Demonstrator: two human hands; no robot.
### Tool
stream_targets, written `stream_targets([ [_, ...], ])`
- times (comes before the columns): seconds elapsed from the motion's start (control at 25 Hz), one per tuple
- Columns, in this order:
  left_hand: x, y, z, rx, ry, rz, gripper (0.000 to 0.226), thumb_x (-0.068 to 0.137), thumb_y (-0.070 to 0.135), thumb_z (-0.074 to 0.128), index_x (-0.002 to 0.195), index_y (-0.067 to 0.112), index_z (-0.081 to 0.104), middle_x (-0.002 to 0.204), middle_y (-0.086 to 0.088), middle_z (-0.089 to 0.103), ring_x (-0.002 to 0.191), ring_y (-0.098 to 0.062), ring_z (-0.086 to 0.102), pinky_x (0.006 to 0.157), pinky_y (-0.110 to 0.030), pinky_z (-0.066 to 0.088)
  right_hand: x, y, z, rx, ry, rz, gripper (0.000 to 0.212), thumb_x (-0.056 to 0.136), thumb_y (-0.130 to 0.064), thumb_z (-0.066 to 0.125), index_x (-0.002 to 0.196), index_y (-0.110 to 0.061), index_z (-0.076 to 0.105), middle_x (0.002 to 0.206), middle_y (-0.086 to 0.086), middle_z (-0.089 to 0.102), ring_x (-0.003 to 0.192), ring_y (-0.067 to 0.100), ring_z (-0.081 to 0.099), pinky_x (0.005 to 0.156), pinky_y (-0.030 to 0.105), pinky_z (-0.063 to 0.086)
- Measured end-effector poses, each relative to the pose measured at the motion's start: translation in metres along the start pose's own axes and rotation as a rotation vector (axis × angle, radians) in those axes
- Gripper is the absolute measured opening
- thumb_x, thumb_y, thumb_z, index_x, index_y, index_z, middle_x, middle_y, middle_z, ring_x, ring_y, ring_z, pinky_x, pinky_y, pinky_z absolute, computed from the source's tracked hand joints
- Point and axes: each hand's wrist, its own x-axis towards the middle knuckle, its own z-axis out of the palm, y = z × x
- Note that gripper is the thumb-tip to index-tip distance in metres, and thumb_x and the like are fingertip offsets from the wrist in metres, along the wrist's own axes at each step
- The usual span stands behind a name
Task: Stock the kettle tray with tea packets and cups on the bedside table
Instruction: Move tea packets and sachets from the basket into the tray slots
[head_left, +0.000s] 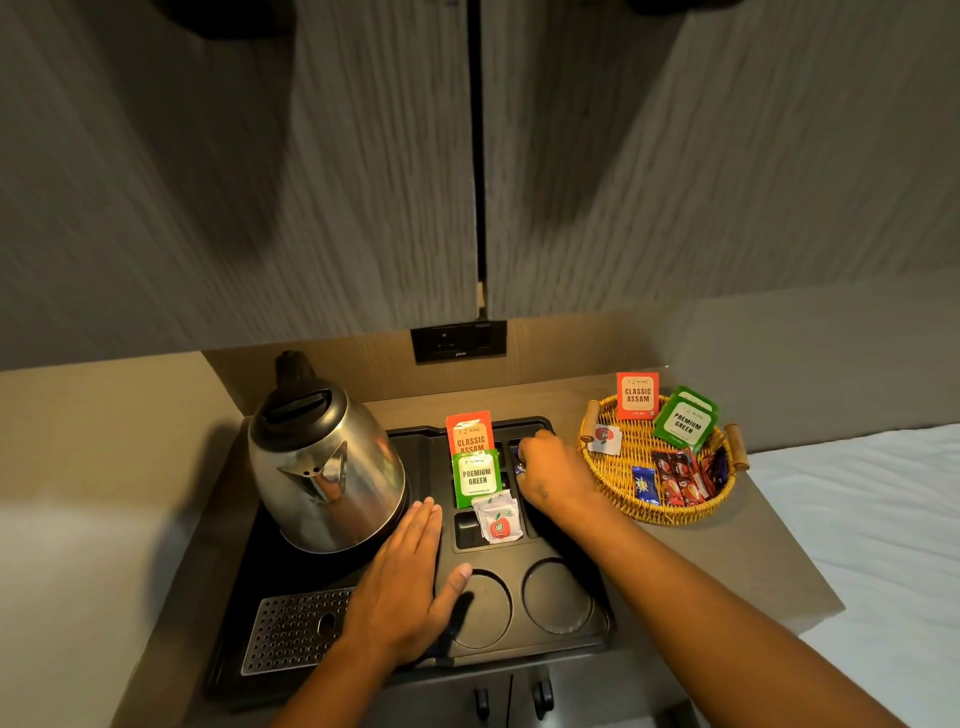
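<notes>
A black kettle tray (597, 631) lies on the bedside table with a steel kettle (322, 467) on its left. In its packet slots stand a red Classic Assam packet (469, 432), a green Premium Green packet (476, 475) and a small white sachet (500, 519). Two round cup recesses (556, 595) at the front hold no cups. My left hand (410, 582) rests flat, fingers apart, on the tray beside the kettle. My right hand (550, 470) is curled over the tray's right slot, pinching a small blue sachet (519, 467) that is mostly hidden.
A wicker basket (618, 478) at the right holds more tea packets and several sachets. A wall socket (458, 340) sits behind the tray. A perforated drip grate (296, 629) fills the tray's front left. White bedding (857, 519) lies to the right.
</notes>
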Motion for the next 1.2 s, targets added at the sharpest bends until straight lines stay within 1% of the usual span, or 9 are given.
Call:
stream_targets([
  [0.12, -0.001, -0.001, 0.001, -0.016, -0.002, -0.005, 0.083, 0.089, 0.072, 0.019, 0.153, 0.025, -0.004, 0.159, 0.012, -0.01, 0.145, -0.002, -0.012, 0.116, -0.026, 0.003, -0.018, 0.018, -0.018, 0.157, 0.086, 0.098, 0.023, 0.079, -0.028, 0.069, 0.101, -0.022, 0.069, 0.097, 0.002, 0.066, 0.084, 0.021, 0.064, 0.062, 0.029, 0.049],
  [0.24, 0.0, -0.001, 0.002, -0.025, 0.009, -0.005, 0.083, 0.09, 0.072, 0.019, 0.154, 0.025, -0.005, 0.158, 0.014, -0.012, 0.144, -0.001, -0.014, 0.116, -0.025, 0.002, -0.034, 0.083, -0.039, 0.147, 0.256, 0.428, 0.013, 0.085, -0.025, 0.062, 0.096, -0.022, 0.069, 0.087, 0.004, 0.067, 0.079, 0.023, 0.063, 0.057, 0.027, 0.045],
  [0.36, 0.0, -0.001, 0.002, -0.013, 0.005, 0.005, 0.082, 0.09, 0.071, 0.019, 0.154, 0.024, -0.003, 0.157, 0.014, -0.012, 0.144, -0.002, -0.014, 0.116, -0.026, 0.002, -0.042, 0.134, -0.05, 0.033, 0.081, 0.669, 0.03, 0.085, -0.025, 0.068, 0.11, -0.008, 0.063, 0.109, 0.013, 0.065, 0.113, 0.029, 0.057, 0.078, 0.04, 0.051],
  [0.44, 0.0, -0.001, 0.001, -0.014, 0.006, 0.004, 0.082, 0.09, 0.071, 0.019, 0.154, 0.024, -0.001, 0.158, 0.013, -0.009, 0.145, -0.002, -0.012, 0.117, -0.026, 0.003, -0.038, 0.143, -0.046, 0.013, 0.013, 0.64, 0.038, 0.085, -0.031, 0.07, 0.112, -0.008, 0.06, 0.111, 0.012, 0.064, 0.115, 0.027, 0.056, 0.08, 0.039, 0.05],
  [0.56, -0.001, 0.0, 0.001, -0.011, 0.006, 0.0, 0.082, 0.09, 0.071, 0.021, 0.154, 0.024, 0.0, 0.161, 0.011, -0.006, 0.144, -0.003, -0.011, 0.116, -0.026, 0.004, -0.028, 0.141, -0.04, -0.005, -0.065, 0.609, 0.032, 0.086, -0.025, 0.066, 0.11, -0.006, 0.058, 0.09, 0.01, 0.061, 0.092, 0.025, 0.063, 0.077, 0.038, 0.056],
  [0.8, -0.001, 0.001, 0.0, -0.019, 0.001, -0.006, 0.082, 0.09, 0.07, 0.022, 0.154, 0.024, 0.0, 0.162, 0.009, -0.003, 0.146, -0.004, -0.009, 0.117, -0.027, 0.006, -0.028, 0.136, -0.054, 0.039, 0.049, 0.63, 0.022, 0.089, -0.022, 0.064, 0.102, -0.004, 0.061, 0.078, 0.006, 0.057, 0.081, 0.021, 0.057, 0.062, 0.028, 0.044],
  [0.88, 0.0, 0.001, 0.0, -0.024, -0.004, -0.012, 0.083, 0.089, 0.071, 0.02, 0.154, 0.025, -0.001, 0.162, 0.009, -0.004, 0.146, -0.005, -0.008, 0.119, -0.029, 0.007, -0.029, 0.116, -0.059, 0.213, 0.093, 0.573, 0.017, 0.09, -0.025, 0.064, 0.092, -0.008, 0.065, 0.074, 0.003, 0.06, 0.07, 0.017, 0.059, 0.055, 0.029, 0.048],
  [1.04, -0.001, 0.001, -0.004, -0.022, -0.005, -0.009, 0.081, 0.091, 0.069, 0.023, 0.155, 0.024, -0.001, 0.162, 0.008, -0.004, 0.147, -0.006, -0.008, 0.119, -0.03, 0.007, -0.036, 0.036, -0.035, 0.604, -0.163, 0.433, 0.015, 0.082, -0.019, 0.075, 0.074, -0.015, 0.063, 0.074, 0.005, 0.068, 0.06, 0.012, 0.068, 0.05, 0.023, 0.056],
  [1.2, -0.002, 0.004, -0.005, -0.032, -0.014, -0.022, 0.081, 0.092, 0.067, 0.026, 0.155, 0.024, -0.001, 0.163, 0.008, -0.004, 0.147, -0.006, -0.008, 0.119, -0.031, 0.007, -0.029, 0.0, -0.009, 0.569, -0.156, 0.436, 0.023, 0.069, -0.018, 0.086, 0.07, -0.011, 0.064, 0.075, 0.01, 0.07, 0.067, 0.022, 0.071, 0.065, 0.039, 0.062],
])
